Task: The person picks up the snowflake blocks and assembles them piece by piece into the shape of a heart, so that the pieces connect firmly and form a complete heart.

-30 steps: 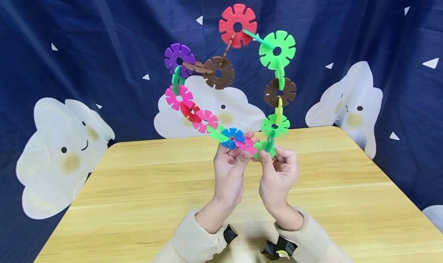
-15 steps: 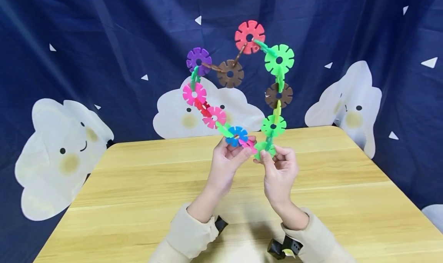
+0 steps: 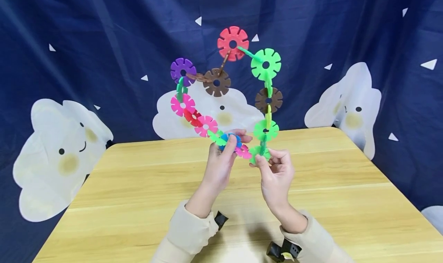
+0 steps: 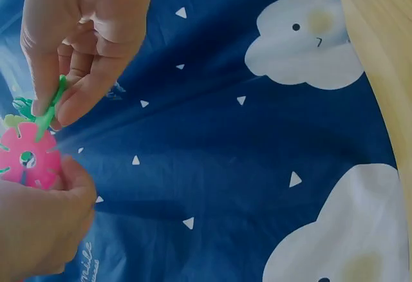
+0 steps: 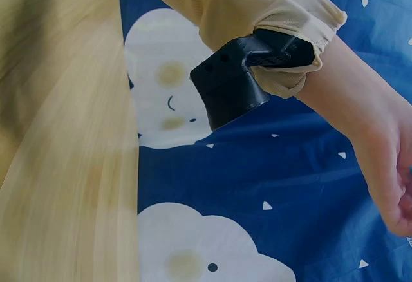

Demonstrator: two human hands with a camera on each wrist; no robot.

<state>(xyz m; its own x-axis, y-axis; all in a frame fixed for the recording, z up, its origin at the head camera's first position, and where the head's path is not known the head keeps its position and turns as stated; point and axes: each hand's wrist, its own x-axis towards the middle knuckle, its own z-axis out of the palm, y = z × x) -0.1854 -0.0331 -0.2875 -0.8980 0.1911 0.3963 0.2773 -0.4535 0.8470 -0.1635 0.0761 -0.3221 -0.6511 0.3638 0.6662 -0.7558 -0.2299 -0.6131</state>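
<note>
An open-looking ring of slotted plastic snowflake discs stands upright in the air, held from its lower end. A red disc [image 3: 233, 44] tops it, with a purple disc [image 3: 183, 71] at upper left and a bright green disc [image 3: 265, 64] at upper right. My left hand [image 3: 219, 165] holds the lower left part, thumb over the blue disc [image 3: 226, 140]. Beyond it a pink disc [image 3: 243, 152] reaches toward the right. Between thumb and fingers, my right hand [image 3: 278, 178] pinches the bottom green disc [image 3: 257, 153]. In the left wrist view that green disc [image 4: 48, 111] overlaps the pink disc [image 4: 38, 150].
Below the hands spreads a wooden table [image 3: 138, 186]. A dark blue curtain [image 3: 114, 32] with cloud faces hangs behind and beside it. Black wrist cameras [image 3: 290, 248] stick out from the beige sleeves [image 3: 188, 226].
The disc ring shifted right and lower, then swung back left. My left thumb moved from the pink disc up onto the blue one. The right hand kept its pinch on the green disc.
</note>
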